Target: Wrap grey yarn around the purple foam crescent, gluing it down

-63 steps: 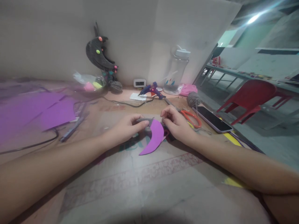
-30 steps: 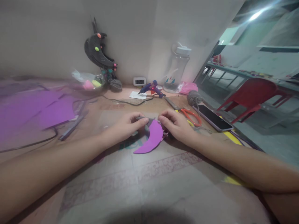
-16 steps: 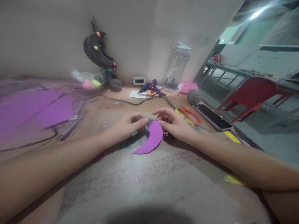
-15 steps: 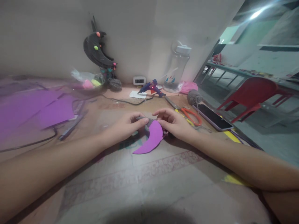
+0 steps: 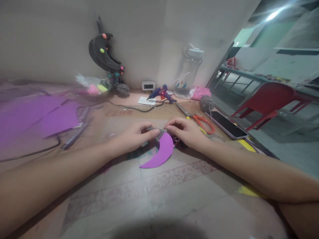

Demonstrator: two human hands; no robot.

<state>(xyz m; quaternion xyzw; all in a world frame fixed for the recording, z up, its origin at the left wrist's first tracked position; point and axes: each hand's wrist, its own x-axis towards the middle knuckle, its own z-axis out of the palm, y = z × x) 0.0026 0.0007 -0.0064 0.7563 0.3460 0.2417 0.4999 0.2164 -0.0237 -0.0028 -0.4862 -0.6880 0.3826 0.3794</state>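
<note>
The left hand (image 5: 139,134) has its grip closed — thumb against fingers — on grey yarn (image 5: 161,131) at the upper end of the purple crescent (image 5: 163,152). The right hand (image 5: 186,132) has its fingertips pinched together at the same end — contents too small to confirm. The crescent is above the near part of the bench (image 5: 149,205), between the hands, its pointed tip directed toward the lower left.
</note>
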